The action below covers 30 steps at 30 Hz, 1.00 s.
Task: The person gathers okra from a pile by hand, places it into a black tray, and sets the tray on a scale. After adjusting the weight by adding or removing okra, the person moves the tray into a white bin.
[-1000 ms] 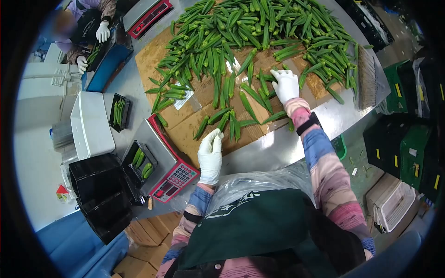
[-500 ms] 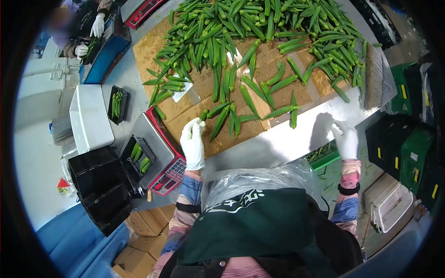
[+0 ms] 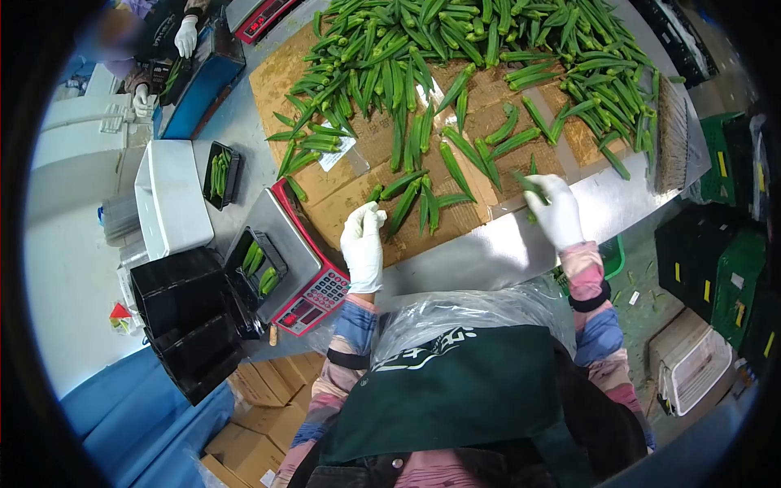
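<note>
My right hand (image 3: 559,213), in a white glove, has its fingers closed on an okra pod (image 3: 527,183) at the front edge of the cardboard. Another pod lies partly hidden behind those fingers. My left hand (image 3: 363,248), also gloved, is curled in a pinch beside the scale, at the cardboard's near left. A short okra end (image 3: 375,193) shows just past its fingertips; whether the fingers hold anything is hidden. Several loose pods (image 3: 425,203) lie to its right. Farther back spreads a big okra heap (image 3: 455,32) on the flattened cardboard (image 3: 358,175).
A red scale (image 3: 313,297) carries a black tray (image 3: 281,267) with okra. Left of it are black bins (image 3: 175,281), a white box (image 3: 179,195) and another okra tray (image 3: 233,175). A brush (image 3: 674,138) stands at right. A co-worker's gloved hands (image 3: 186,37) are at upper left.
My right hand has moved left and forward from beyond the table edge and closed on an okra pod. My left hand has hardly moved; the whole view has shifted slightly.
</note>
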Available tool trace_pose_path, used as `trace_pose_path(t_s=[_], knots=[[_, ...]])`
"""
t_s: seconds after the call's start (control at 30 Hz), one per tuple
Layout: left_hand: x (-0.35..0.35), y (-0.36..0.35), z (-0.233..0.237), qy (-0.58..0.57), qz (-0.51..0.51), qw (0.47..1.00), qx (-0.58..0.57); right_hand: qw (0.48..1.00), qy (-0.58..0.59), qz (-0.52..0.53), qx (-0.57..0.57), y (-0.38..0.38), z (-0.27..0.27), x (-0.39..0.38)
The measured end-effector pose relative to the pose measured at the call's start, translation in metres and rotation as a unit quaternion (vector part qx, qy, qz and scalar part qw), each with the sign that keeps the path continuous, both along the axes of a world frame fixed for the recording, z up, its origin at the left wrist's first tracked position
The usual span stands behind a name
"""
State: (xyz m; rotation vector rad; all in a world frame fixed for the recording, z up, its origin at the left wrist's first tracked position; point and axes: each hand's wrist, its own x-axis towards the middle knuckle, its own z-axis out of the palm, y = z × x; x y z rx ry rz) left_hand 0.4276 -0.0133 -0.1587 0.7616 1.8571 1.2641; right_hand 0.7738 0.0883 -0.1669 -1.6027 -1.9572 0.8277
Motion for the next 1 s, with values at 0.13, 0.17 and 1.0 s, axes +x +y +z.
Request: trace_pose_path(t_s=[0.13,0.17,1.0], knots=[[0.032,0.019,0.001,0.228,-0.105,0.966,-0.068,0.988,-0.025,-0.137,-0.070,0.000,-0.019,0.021],[0.036,0.018,-0.018,0.341,-0.140,0.927,-0.067,0.988,-0.055,-0.135,-0.056,-0.001,-0.028,0.018],[0.002,0.054,-0.008,0.253,-0.192,0.942,-0.110,0.977,-0.196,0.061,0.062,0.083,-0.033,-0.129]])
